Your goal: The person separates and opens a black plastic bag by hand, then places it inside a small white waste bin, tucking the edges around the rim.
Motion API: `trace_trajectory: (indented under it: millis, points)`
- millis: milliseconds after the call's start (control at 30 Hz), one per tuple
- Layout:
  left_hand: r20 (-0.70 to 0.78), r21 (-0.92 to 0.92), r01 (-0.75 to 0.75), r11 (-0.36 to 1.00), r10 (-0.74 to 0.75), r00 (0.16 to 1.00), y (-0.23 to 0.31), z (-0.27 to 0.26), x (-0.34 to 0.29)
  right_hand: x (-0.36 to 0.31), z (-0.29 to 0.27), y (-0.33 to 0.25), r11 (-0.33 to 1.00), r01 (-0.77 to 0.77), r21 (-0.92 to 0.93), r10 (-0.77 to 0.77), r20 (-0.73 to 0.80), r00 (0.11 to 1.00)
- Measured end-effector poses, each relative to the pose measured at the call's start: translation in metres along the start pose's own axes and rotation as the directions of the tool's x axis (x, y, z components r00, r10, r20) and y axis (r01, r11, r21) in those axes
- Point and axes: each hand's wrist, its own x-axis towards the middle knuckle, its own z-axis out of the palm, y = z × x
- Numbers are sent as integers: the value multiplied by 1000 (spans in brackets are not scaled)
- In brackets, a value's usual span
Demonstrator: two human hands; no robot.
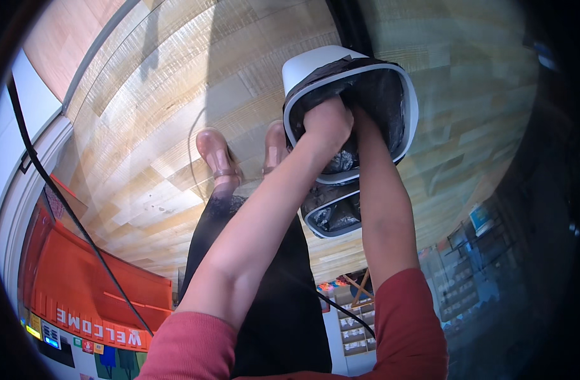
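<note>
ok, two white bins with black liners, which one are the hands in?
The larger white bin, farther from the person. Both the left hand and the right hand reach into its black liner. The smaller bin sits nearer, untouched.

Bright even daylight, soft shadows, fisheye-bent edges — dark rim

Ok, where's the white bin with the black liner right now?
Head view, upper centre-right: the white bin stands on the wooden floor, right of the pink shoes; both hands are at its black liner.

White bin [315,63], black liner [379,95]
</note>
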Motion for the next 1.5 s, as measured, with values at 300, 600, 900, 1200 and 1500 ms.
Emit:
trace_trajectory:
  millis: [300, 600, 900, 1200, 1500]
  points:
    - [-122, -553, -204, 808, 164, 979, 7, 15, -82, -11, 1, -2, 992, -92, 87, 86, 62, 994]
    - [22, -715, 235, 659, -314, 949, -31, 37, -33, -72, 2, 11, 984, 41, 173, -58, 94, 994]
    - [4, -656, 175, 734, -228, 974, -24, 18, -70, -259, -1, 35, 703, 622, -343, -691, -123, 712]
    - [-77, -990, -95, 108, 160, 984, 12, -95, -266, -413, 19, 61, 692, 65, 719, -392, 299, 870]
    - [-658, -745, -586, -320, 208, 723, 70, -295, -464, -638, 115, -30, 388, 887, 250, -911, 252, 328]
